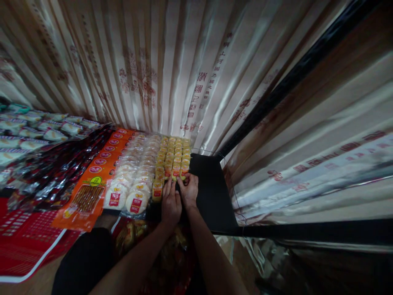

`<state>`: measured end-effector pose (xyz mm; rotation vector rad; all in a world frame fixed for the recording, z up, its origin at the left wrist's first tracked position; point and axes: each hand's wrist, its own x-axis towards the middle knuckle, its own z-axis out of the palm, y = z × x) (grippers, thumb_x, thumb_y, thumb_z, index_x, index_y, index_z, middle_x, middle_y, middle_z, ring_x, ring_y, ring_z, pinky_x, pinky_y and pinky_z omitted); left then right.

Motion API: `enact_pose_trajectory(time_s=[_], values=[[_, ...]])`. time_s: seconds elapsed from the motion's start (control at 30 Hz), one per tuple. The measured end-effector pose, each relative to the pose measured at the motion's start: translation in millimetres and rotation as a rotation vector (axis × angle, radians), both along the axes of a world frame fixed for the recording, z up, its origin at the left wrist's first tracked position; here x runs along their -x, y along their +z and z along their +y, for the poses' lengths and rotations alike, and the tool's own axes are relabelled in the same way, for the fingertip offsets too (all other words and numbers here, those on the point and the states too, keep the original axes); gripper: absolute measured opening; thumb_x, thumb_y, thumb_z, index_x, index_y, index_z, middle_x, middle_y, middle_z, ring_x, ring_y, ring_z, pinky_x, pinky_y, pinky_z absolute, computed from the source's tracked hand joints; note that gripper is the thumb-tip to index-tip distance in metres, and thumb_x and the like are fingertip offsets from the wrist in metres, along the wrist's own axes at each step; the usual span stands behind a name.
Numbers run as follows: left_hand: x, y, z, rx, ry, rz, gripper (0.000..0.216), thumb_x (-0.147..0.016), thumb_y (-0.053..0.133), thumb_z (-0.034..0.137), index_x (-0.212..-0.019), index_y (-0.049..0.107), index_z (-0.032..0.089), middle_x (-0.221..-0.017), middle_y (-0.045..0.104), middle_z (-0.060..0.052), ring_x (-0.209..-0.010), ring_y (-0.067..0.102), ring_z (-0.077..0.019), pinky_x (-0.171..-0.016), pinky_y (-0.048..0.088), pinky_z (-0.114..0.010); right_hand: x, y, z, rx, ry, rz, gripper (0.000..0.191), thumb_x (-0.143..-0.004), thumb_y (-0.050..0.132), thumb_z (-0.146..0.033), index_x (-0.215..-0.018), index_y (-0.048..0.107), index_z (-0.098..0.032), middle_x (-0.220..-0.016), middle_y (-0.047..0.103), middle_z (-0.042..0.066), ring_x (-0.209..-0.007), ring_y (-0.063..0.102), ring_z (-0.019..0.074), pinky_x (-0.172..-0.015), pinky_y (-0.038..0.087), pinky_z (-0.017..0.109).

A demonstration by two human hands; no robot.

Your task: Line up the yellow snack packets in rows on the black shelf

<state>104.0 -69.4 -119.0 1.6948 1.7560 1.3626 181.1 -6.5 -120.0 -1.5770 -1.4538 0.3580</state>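
Observation:
Both my hands rest side by side at the near end of rows of small yellow snack packets (173, 157) laid on a black surface (211, 192). My left hand (170, 201) has its fingers curled at the front packets. My right hand (188, 189) pinches the nearest packet of the right-hand row. Its fingertips press on the wrapper. What exactly each hand grips is small and partly hidden by the fingers.
Left of the yellow rows lie rows of round white cakes in clear wrap (135, 180), then orange packets (92, 184) and dark red packets (58, 168). Pale packets (37, 131) lie far left. Satin curtains (184, 69) hang behind and to the right.

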Motion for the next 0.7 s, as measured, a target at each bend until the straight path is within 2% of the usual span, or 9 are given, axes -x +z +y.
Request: enact_pose_trajectory(time_s=[0.17,0.33,0.47,0.7], values=[[-1,-5.5,2,-0.039,-0.027,-0.031,0.045,-0.092,0.028,0.022,-0.134,0.041,0.012,-0.146,0.032,-0.012,-0.138,0.022,-0.0201,-0.113,0.023,-0.045,0,-3.7,1,0.022,0.020,-0.020,0.030,-0.074,0.058,-0.044,-0.089,0.053,-0.019,-0.090,0.048,0.003,-0.067,0.051,0.0126,-0.062,0.049,0.027],[-4,-6.9,3,-0.009,-0.049,-0.011,0.048,-0.092,0.028,0.023,-0.138,0.033,0.010,-0.150,0.022,-0.012,-0.140,0.012,-0.0210,-0.114,0.020,-0.045,0,-3.9,1,0.045,0.035,-0.062,0.025,-0.075,0.055,-0.041,-0.090,0.052,-0.021,-0.091,0.046,0.002,-0.068,0.052,0.0129,-0.063,0.048,0.028],[-5,-9.8,10,0.002,-0.053,0.027,0.048,-0.092,0.027,0.022,-0.137,0.034,0.006,-0.149,0.021,-0.015,-0.140,0.010,-0.0222,-0.114,0.021,-0.045,0,-2.0,1,0.063,0.018,-0.061,0.023,-0.076,0.052,-0.039,-0.090,0.052,-0.021,-0.090,0.046,0.002,-0.068,0.053,0.0135,-0.064,0.048,0.028],[-3,-18.5,24,-0.039,0.012,0.034,0.049,-0.091,0.028,0.023,-0.137,0.033,0.008,-0.149,0.024,-0.014,-0.139,0.013,-0.0193,-0.114,0.021,-0.042,1,1.8,1,0.126,0.015,-0.115,0.020,-0.077,0.050,-0.038,-0.091,0.051,-0.022,-0.085,0.048,0.000,-0.067,0.053,0.0139,-0.063,0.046,0.028]])
